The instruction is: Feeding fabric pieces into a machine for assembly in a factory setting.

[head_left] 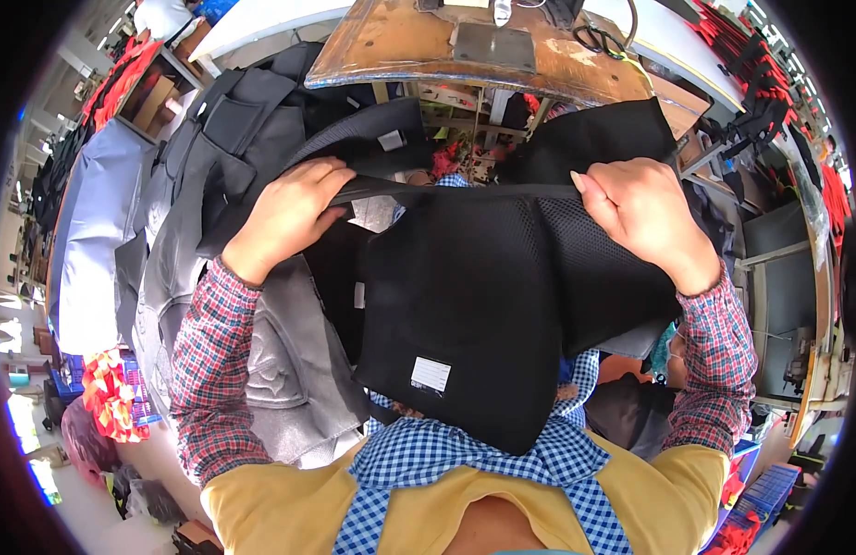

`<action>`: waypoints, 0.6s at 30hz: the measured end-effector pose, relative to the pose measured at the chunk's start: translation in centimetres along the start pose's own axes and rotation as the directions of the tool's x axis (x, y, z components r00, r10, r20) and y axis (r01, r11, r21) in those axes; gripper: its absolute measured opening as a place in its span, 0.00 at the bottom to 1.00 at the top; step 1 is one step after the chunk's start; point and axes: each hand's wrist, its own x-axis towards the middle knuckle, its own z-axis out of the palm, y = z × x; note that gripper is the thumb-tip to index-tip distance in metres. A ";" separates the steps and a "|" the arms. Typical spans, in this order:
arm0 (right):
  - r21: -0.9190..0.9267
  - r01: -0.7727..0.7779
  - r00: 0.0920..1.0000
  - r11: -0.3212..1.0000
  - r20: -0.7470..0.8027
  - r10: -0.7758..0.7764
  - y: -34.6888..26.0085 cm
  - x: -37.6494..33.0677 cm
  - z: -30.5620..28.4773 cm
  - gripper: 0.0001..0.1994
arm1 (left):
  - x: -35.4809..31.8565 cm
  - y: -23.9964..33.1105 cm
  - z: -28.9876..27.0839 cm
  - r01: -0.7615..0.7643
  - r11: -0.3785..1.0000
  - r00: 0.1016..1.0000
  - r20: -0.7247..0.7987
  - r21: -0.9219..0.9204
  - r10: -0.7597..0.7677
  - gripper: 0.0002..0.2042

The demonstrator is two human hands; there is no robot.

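Observation:
Between my two raised hands a black padded fabric piece (455,287) is stretched by its upper edge, and its body hangs down toward my lap. My left hand (294,213) pinches the edge at the left, thumb and fingers closed on it. At the right my right hand (640,208) is closed in a fist round the same edge. A white label (431,376) sits low on the black fabric; mesh texture shows on its right part. Behind it, another black panel (594,139) rises near my right hand. What lies under the fabric on my lap is mostly hidden.
Ahead stands a worn wooden sewing table (391,46) with a metal plate (494,46) and scissors (599,40) on it. Dark grey fabric pieces (234,111) are heaped at the left, beside silvery-grey panels (298,370). Blue crates (765,495) with red pieces stand at the lower right.

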 end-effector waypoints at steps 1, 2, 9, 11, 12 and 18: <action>-0.008 0.007 1.000 1.000 0.006 -0.007 -0.3 0.0 -0.1 0.19 | -0.8 -0.9 0.3 -0.070 0.996 0.997 -0.008 0.061 0.071 0.27; 0.017 0.018 1.000 1.000 -0.008 -0.018 -0.6 -0.1 -0.3 0.19 | -1.7 -1.6 0.5 -0.139 0.983 0.990 -0.011 0.123 0.141 0.26; 0.181 -0.052 0.998 0.982 -0.012 0.055 -2.5 -1.3 -2.5 0.19 | -6.1 -0.7 -5.0 0.232 0.903 0.966 -0.026 -0.362 -0.258 0.18; 0.205 -0.068 0.997 0.976 -0.007 0.071 -3.6 -1.3 -2.4 0.19 | -7.0 -0.7 -7.2 0.167 0.917 0.979 -0.045 -0.363 -0.196 0.09; 0.227 -0.035 0.999 0.973 0.017 0.032 -4.4 -1.2 -2.3 0.19 | -7.9 -0.9 -9.9 0.287 0.867 0.958 0.145 -0.407 -0.249 0.11; 0.431 0.087 0.954 0.898 0.225 -0.200 -8.5 -3.0 -3.3 0.17 | -10.2 -4.6 -17.0 0.608 0.630 0.663 0.746 -0.484 -0.067 0.26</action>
